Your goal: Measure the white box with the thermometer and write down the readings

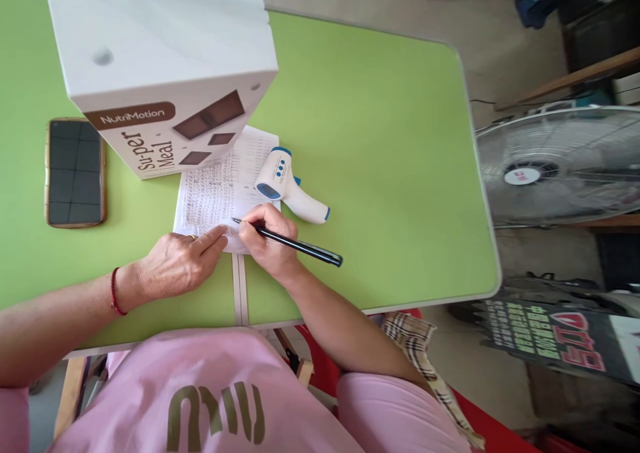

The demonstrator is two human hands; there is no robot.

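My right hand (270,237) is closed round a black pen (305,247), its tip at the lower part of a sheet of paper (207,199). Dense lines of writing cover much of the sheet. My left hand (185,259) lies flat with its fingers stretched onto the paper's lower edge, close to the pen tip. A white and blue infrared thermometer (290,187) rests on the sheet's right side, just above my right hand. Behind the paper stands a tall white box (165,46) printed "NutriMotion Super Meal", which hides the sheet's upper left part.
A phone (75,173) in a brown-edged case lies left of the box. The green table (390,159) has a seam running toward me. Right of it stand a fan (555,166) and a dark printed bag or sign (560,336). Plaid cloth (415,336) hangs below the table's edge.
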